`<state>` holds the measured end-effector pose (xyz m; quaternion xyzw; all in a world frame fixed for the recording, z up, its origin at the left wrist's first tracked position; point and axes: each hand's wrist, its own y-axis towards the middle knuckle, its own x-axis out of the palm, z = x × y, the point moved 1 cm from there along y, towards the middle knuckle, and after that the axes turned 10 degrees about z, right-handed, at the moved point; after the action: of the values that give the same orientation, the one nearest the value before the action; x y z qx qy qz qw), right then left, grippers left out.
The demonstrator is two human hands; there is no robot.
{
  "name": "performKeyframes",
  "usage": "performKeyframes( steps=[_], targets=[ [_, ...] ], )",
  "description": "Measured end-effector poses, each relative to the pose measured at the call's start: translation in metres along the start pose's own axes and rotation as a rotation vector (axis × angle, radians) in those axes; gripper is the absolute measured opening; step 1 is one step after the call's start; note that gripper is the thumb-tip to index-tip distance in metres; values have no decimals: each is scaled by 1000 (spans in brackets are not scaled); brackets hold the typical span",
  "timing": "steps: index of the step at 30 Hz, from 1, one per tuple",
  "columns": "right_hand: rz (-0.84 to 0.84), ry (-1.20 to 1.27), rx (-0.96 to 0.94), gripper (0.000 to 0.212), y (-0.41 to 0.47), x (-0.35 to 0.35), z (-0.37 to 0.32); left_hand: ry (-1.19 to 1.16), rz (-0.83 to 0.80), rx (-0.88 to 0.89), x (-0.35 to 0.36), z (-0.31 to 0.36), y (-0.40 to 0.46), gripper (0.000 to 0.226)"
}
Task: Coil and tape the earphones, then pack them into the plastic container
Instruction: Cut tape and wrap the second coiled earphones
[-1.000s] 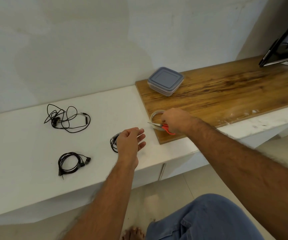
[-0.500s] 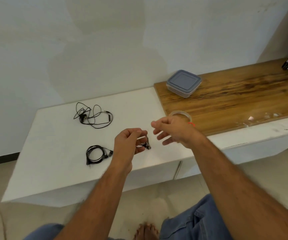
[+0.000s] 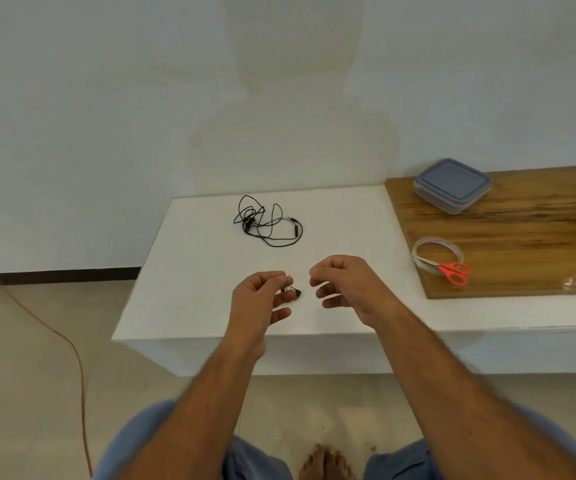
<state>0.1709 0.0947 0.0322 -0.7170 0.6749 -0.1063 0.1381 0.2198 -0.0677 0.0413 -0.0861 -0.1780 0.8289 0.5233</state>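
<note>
Reddish cable (image 3: 72, 348) trailing over floor at far left; tangled black earphones (image 3: 266, 221) on white worktop (image 3: 189, 271); left hand (image 3: 262, 299) pinching small dark earphones piece (image 3: 295, 292); right hand (image 3: 345, 285) loosely curled, empty; tape roll (image 3: 437, 251), orange scissors (image 3: 447, 268), lidded plastic container (image 3: 453, 185) on wooden board (image 3: 539, 244).

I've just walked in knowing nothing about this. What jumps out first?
Two bare forearms reach over a white table: the left hand pinches small black earphones, and the right hand hovers beside it. Behind them lies a loose tangle of black earphone cable. To the right, orange-handled scissors rest on a clear tape roll on a brown wooden board.
</note>
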Motion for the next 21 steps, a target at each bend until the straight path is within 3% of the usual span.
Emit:
performKeyframes(
  steps=[6, 14, 21],
  targets=[
    [-31, -65, -83, 11, 3, 41, -7, -59, 65, -58, -37, -2, 16, 8],
    [107, -321, -273, 11, 23, 59, -8, -23, -1, -149, -54, -16, 39, 22],
    [108, -450, -307, 8, 39, 55, 2, 458, -170, -4, -64, -15, 67, 24]
  ],
)
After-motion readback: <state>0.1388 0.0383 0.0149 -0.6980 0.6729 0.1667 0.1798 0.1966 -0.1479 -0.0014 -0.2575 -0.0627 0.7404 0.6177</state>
